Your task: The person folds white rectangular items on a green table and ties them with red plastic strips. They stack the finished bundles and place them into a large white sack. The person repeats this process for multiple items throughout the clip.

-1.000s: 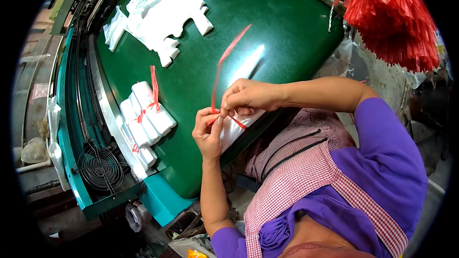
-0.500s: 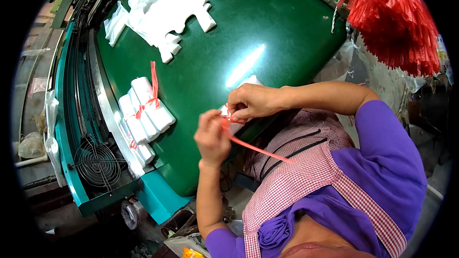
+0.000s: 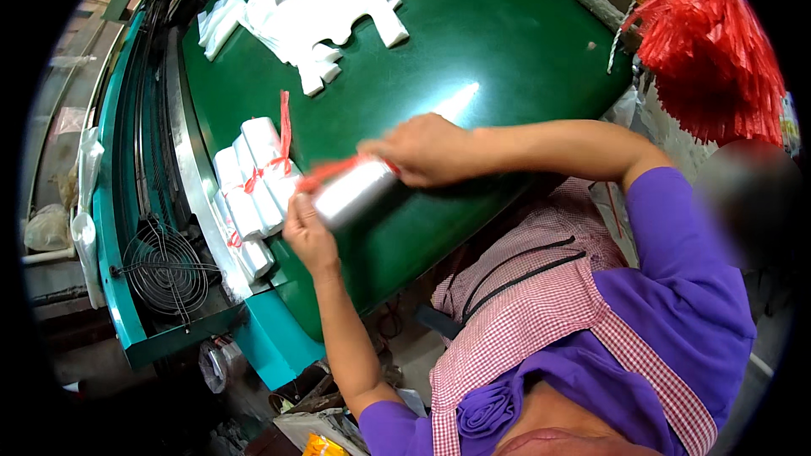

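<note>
Between my hands is a roll of white plastic bags point(image 3: 353, 192), tilted and smeared by motion. A red plastic strip point(image 3: 336, 170) runs along its upper side from one hand to the other. My left hand point(image 3: 310, 235) is closed at the roll's left end, thumb and fingers pinching there beside the strip. At the other end my right hand point(image 3: 429, 152) is closed on the strip, knuckles up, its fingertips partly hidden by blur. Just left of my left hand lie several white bag rolls point(image 3: 262, 171) tied with red strips.
A flat stack of white carrier bags point(image 3: 317, 4) lies on the far side of the green tabletop point(image 3: 490, 34). Red strips point(image 3: 705, 59) hang in a thick bunch at the right. Along the left edge stands a teal machine frame point(image 3: 118, 287) with a round wire guard point(image 3: 166, 273).
Both hands have moved left with the roll, away from the table's near edge and toward the tied rolls. My hands are farther apart, and the strip now stretches between them.
</note>
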`<act>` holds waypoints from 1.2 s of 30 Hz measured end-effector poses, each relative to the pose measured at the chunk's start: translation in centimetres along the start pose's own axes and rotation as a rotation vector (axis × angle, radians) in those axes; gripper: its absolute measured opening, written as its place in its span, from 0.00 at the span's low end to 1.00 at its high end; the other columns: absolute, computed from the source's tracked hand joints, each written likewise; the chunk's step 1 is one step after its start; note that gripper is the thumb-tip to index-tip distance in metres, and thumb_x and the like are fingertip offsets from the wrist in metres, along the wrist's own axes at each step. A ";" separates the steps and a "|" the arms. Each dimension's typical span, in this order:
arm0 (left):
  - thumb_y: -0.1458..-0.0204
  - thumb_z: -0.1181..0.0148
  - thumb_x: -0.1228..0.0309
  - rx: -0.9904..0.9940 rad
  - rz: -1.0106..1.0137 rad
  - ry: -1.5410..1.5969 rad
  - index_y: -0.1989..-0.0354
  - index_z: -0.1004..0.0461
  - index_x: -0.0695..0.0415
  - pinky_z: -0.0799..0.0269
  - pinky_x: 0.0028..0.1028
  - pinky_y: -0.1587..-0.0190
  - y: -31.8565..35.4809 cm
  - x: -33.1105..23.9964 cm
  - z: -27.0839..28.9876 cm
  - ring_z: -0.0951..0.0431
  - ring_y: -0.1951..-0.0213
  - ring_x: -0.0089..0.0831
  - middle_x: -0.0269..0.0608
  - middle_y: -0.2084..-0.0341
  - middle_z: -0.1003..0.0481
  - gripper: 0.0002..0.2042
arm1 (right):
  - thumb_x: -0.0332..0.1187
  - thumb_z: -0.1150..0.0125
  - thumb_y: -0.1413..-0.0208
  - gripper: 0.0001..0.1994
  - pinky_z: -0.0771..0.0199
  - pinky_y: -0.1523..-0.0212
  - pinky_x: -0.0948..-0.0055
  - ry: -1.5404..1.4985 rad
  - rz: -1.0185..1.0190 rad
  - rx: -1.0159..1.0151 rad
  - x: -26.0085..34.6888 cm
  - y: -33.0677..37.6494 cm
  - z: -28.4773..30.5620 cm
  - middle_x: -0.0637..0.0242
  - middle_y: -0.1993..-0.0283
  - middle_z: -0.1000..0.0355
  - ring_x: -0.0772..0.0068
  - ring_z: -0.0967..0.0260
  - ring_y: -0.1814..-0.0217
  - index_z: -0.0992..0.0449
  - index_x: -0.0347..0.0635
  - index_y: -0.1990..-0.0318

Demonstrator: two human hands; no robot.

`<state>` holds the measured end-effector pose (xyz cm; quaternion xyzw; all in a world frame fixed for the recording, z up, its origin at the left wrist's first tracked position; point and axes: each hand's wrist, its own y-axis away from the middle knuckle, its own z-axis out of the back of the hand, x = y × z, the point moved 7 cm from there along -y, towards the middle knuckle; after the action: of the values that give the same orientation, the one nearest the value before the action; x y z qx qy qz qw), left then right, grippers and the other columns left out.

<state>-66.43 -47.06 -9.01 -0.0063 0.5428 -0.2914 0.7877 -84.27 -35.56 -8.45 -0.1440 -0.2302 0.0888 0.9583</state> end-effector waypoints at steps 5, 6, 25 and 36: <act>0.53 0.36 0.66 0.103 -0.603 -0.598 0.46 0.30 0.57 0.41 0.40 0.41 0.0 -3.7 -1.1 0.38 0.40 0.46 0.50 0.43 0.36 0.24 | 0.41 0.46 0.43 0.19 0.30 0.55 0.55 -0.412 -0.055 -0.081 -2.2 -8.4 -4.3 0.50 0.56 0.28 0.47 0.29 0.55 0.32 0.45 0.46; 0.52 0.39 0.72 0.151 -0.555 -0.690 0.48 0.28 0.54 0.45 0.40 0.38 -0.3 -3.2 -2.0 0.38 0.39 0.46 0.45 0.44 0.33 0.19 | 0.41 0.47 0.42 0.19 0.31 0.52 0.56 -0.474 0.078 -0.044 -1.3 -9.3 -5.3 0.49 0.54 0.28 0.47 0.30 0.51 0.32 0.45 0.46; 0.48 0.46 0.69 -0.054 -0.472 -0.958 0.50 0.26 0.51 0.48 0.43 0.39 -3.6 3.4 -2.1 0.44 0.35 0.44 0.34 0.43 0.32 0.16 | 0.42 0.43 0.47 0.14 0.31 0.59 0.63 0.450 0.003 -0.076 -9.8 -5.5 -0.6 0.61 0.62 0.30 0.61 0.33 0.55 0.26 0.38 0.67; 0.58 0.36 0.51 0.729 -0.617 -0.689 0.40 0.35 0.49 0.65 0.51 0.33 10.4 -4.1 -8.5 0.51 0.32 0.47 0.45 0.34 0.45 0.35 | 0.45 0.43 0.44 0.20 0.41 0.42 0.54 0.003 0.081 -0.104 -2.3 6.6 3.2 0.55 0.42 0.34 0.54 0.42 0.36 0.26 0.41 0.51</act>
<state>-70.07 -33.92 -12.37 0.0131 0.0936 -0.6561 0.7487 -88.52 -29.12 -8.76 -0.2027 -0.2270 0.1151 0.9456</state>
